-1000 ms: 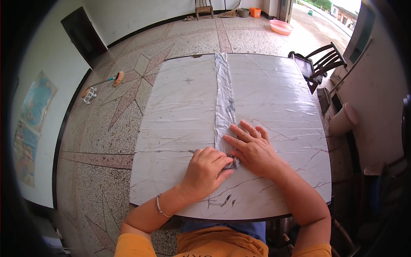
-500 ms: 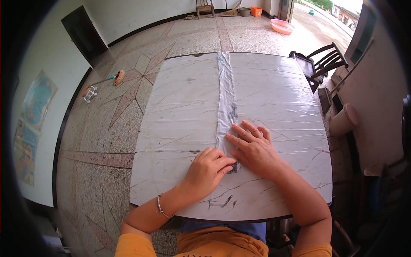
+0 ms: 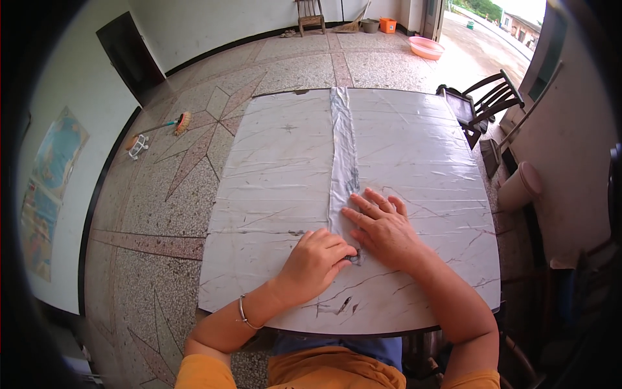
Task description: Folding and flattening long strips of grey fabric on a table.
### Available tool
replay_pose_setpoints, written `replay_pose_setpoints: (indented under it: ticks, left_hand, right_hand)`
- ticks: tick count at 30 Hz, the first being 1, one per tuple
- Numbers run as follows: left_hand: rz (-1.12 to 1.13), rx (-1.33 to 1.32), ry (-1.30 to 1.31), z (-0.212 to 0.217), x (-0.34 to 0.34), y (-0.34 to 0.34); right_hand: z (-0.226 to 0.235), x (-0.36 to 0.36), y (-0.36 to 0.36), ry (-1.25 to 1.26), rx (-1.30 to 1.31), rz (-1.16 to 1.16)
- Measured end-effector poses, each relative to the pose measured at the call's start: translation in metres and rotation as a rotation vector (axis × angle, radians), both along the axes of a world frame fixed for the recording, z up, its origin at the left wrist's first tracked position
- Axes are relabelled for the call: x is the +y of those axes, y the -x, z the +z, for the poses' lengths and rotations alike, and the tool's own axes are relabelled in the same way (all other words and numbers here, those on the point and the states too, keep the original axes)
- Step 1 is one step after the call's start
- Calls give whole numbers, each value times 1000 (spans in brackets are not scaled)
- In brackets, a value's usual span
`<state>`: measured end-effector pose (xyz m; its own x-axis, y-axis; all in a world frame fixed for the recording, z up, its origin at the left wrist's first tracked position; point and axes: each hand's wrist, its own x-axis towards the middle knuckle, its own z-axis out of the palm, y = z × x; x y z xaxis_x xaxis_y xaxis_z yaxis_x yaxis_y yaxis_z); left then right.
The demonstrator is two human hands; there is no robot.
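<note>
A long, wrinkled silvery-white strip (image 3: 343,142) runs down the middle of a white marble-patterned tabletop (image 3: 278,155). Its near end passes under my left hand (image 3: 316,258), which is closed in a pinch, thumb against fingers. A small dark patch (image 3: 356,259) shows at those fingertips; what exactly they grip is hidden. My right hand (image 3: 387,230) lies flat with fingers spread, its fingertips at the strip's right edge and its palm on the table. A bracelet (image 3: 242,311) circles my left wrist.
A dark wooden chair (image 3: 486,104) stands at the table's far right corner, with a pale lidded bin (image 3: 520,186) beside the right wall. A long-handled brush (image 3: 181,122) lies on the floor to the left. Beyond the table are a pink basin (image 3: 426,48) and an orange bucket (image 3: 387,25).
My left fingers have shifted slightly at the dark patch, less of which now shows. The right hand holds nearly the same place. The whole view has tilted a little.
</note>
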<state>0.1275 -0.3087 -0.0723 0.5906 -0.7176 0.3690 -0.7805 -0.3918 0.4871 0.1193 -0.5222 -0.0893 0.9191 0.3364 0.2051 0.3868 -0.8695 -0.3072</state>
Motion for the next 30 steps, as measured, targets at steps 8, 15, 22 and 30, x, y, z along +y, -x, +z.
replay_pose_setpoints:
  ticks: [8,15,22,30]
  left_hand:
    - [10,216,8,-1,0,-5]
    - [66,-14,78,-1,-1,2]
    - [-35,44,-7,0,0,-5]
    - [35,90,54,3,-4,2]
  right_hand:
    - [3,1,0,-3,15,-2]
    - [1,0,0,-18,-4,10]
    - [3,-1,0,-22,-11,6]
    - [0,1,-1,-28,-31,6]
